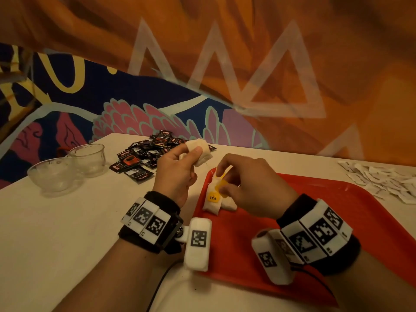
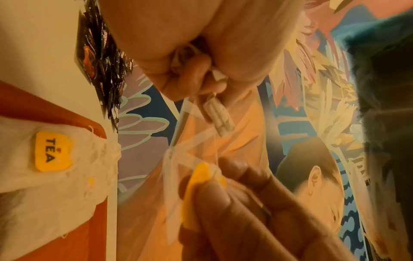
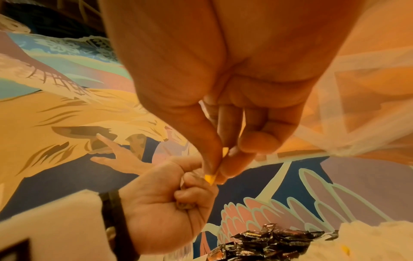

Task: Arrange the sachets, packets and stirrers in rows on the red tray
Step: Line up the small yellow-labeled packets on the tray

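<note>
the left hand point(image 1: 177, 174) is gripping a white tea bag point(image 1: 201, 152) at centre frame, its long axis tilting upper-left to lower-right; the right hand point(image 1: 252, 183) is pinching a yellow tag point(image 1: 221, 184) over the red tray point(image 1: 315, 221).

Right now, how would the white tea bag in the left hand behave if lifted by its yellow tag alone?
The white paper tea bag bulges softly in the left hand, so probably floppy and light. Lifted by the small yellow tag, it would likely dangle and swing on its thread.
</note>
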Action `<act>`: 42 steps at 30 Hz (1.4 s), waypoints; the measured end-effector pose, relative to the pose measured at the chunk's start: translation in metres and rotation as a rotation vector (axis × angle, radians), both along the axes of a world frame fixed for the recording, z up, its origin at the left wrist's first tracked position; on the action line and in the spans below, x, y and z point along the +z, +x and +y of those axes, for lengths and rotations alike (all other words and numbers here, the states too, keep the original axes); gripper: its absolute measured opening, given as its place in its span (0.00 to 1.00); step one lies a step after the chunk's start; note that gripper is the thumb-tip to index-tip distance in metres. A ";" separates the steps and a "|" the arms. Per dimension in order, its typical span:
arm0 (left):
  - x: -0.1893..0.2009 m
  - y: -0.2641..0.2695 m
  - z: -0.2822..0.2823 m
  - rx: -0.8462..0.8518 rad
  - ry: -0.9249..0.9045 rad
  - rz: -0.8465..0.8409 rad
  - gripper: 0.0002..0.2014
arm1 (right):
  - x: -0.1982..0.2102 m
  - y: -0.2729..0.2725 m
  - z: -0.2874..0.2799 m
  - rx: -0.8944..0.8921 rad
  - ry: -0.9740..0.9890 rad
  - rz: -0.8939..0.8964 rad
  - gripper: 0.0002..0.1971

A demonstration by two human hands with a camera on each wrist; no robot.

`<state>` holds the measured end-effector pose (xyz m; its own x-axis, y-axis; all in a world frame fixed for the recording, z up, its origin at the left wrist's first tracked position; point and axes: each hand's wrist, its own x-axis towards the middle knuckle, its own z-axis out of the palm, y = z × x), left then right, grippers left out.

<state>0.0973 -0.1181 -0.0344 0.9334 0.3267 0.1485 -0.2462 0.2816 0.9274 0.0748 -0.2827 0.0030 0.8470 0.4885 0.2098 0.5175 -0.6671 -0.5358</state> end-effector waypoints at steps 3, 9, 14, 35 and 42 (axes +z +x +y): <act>0.000 0.001 0.001 0.058 -0.053 0.022 0.05 | 0.005 0.003 -0.004 -0.020 0.047 0.005 0.11; 0.001 0.004 0.003 0.129 -0.080 0.013 0.04 | 0.005 0.006 -0.008 -0.016 0.077 0.039 0.12; -0.004 0.003 -0.001 0.220 0.295 -0.127 0.04 | 0.007 0.006 -0.009 0.043 0.244 0.094 0.06; 0.004 -0.008 -0.010 0.020 0.110 -0.184 0.07 | 0.009 0.009 -0.015 0.000 0.306 -0.042 0.01; 0.007 -0.007 -0.006 0.034 -0.067 -0.116 0.05 | 0.012 0.005 -0.013 0.039 0.132 0.028 0.02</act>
